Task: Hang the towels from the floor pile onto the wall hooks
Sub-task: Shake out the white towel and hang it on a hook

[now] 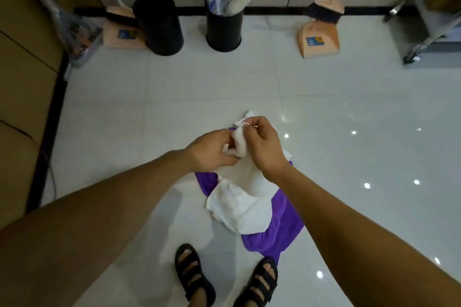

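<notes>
your left hand (212, 147) and right hand (264, 147) both pinch the bunched top edge of the white towel (239, 204), fingers curled into the cloth. its lower end drapes over the purple towel (282, 222), which lies on the floor (349, 107) just ahead of your sandals (192, 274). bare tile runs ahead to the black skirting and off to your right. counted along the wall: two bins, the left bin (158, 25) and the bottle-filled bin (224, 22); two dustpans, the left dustpan (119, 32) and the right dustpan (318, 40).
</notes>
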Motion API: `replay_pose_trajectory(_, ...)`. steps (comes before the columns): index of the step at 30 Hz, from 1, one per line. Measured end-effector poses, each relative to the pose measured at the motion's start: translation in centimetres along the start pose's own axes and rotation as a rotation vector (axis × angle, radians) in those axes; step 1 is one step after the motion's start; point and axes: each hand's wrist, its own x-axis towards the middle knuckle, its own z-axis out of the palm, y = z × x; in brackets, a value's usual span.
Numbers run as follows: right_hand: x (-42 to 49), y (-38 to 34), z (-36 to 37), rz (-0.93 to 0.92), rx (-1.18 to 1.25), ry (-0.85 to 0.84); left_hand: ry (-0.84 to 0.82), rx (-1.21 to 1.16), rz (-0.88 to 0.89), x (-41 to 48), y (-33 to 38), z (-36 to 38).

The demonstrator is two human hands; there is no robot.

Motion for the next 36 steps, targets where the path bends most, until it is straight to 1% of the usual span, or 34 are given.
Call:
replay_pose_trajectory(1, -0.6, -2.8, -0.1, -0.016, 0.004, -0.019, 0.001, -0.004, -0.014, -1.2, 1.8, -2.0)
replay_pose_trajectory(3, -1.8, -7.9, -0.3, -0.062, 0.005, -0.017, 0.057, -0.075, -0.017, -3.7, 5.0, -5.4)
replay_pose_trajectory(5, -3.3, -12.3, -0.5, -0.093, 0.000, -0.016, 0.141, -0.218, -0.031, -6.2, 7.9, -8.4)
replay_pose_trajectory(8, -5.9, -17.5, -0.5, -0.092, 0.024, -0.139, 0.270, -0.450, -0.038, -9.7, 12.1, -12.9)
replay_pose_trajectory(10, -7.4, -20.2, -0.4, -0.128, -0.058, -0.200, 0.375, -0.548, -0.027, -11.7, 14.3, -15.8)
replay_pose_trajectory(11, -8.1, -21.4, -0.2, -0.159, -0.142, -0.197, 0.425, -0.585, -0.024, -12.7, 15.3, -17.2)
replay_pose_trajectory(13, -8.9, -23.4, 0.2, -0.218, -0.333, -0.136, 0.517, -0.579, -0.007, -14.8, 16.6, -19.6)
replay_pose_trajectory(15, -9.3, -25.3, 0.6, -0.254, -0.444, -0.043, 0.596, -0.480, 0.038, -17.0, 17.3, -21.8)
replay_pose_trajectory(17, -9.5, -27.8, 0.8, -0.296, -0.422, 0.063, 0.634, -0.380, 0.035, -19.3, 17.8, -24.2)
replay_pose_trajectory(18, -9.7, -29.2, 0.9, -0.320, -0.388, 0.120, 0.625, -0.342, 0.016, -20.5, 17.9, -25.3)
replay_pose_trajectory(20, -10.0, -32.0, 1.4, -0.375, -0.288, 0.188, 0.550, -0.272, -0.039, -22.6, 18.3, -27.5)
replay_pose_trajectory(22, -10.5, -34.5, 2.5, -0.401, -0.173, 0.134, 0.460, -0.225, -0.093, -24.3, 19.0, -28.9)
replay_pose_trajectory(23, -10.7, -35.6, 3.1, -0.410, -0.138, 0.078, 0.451, -0.219, -0.118, -25.0, 19.5, -29.5)
replay_pose_trajectory(25, -11.2, -37.8, 4.1, -0.451, -0.130, -0.046, 0.496, -0.214, -0.126, -26.2, 20.1, -30.5)
replay_pose_trajectory(27, -11.6, -39.7, 4.5, -0.497, -0.168, -0.150, 0.608, -0.275, -0.071, -27.5, 20.5, -31.5)
replay_pose_trajectory(29, -11.8, -41.4, 4.4, -0.528, -0.245, -0.248, 0.733, -0.417, -0.004, -28.9, 21.0, -32.3)
replay_pose_trajectory(30, -11.9, -42.2, 4.2, -0.538, -0.285, -0.318, 0.780, -0.436, 0.040, -29.6, 21.2, -32.8)
replay_pose_trajectory(31, -12.0, -42.9, 4.0, -0.558, -0.352, -0.393, 0.827, -0.386, 0.079, -30.1, 21.5, -33.3)
replay_pose_trajectory(32, -12.0, -43.7, 4.0, -0.583, -0.480, -0.452, 0.872, -0.312, 0.093, -30.5, 21.8, -33.9)
replay_pose_trajectory(33, -11.9, -44.4, 4.1, -0.603, -0.676, -0.472, 0.921, -0.234, 0.080, -31.0, 22.1, -34.5)
replay_pose_trajectory(35, -11.4, -45.4, 4.5, -0.622, -1.069, -0.396, 0.991, -0.132, 0.028, -31.7, 22.4, -35.6)
replay_pose_trajectory(36, -11.1, -45.8, 4.6, -0.633, -1.142, -0.332, 1.005, -0.113, 0.012, -32.2, 22.5, -36.0)
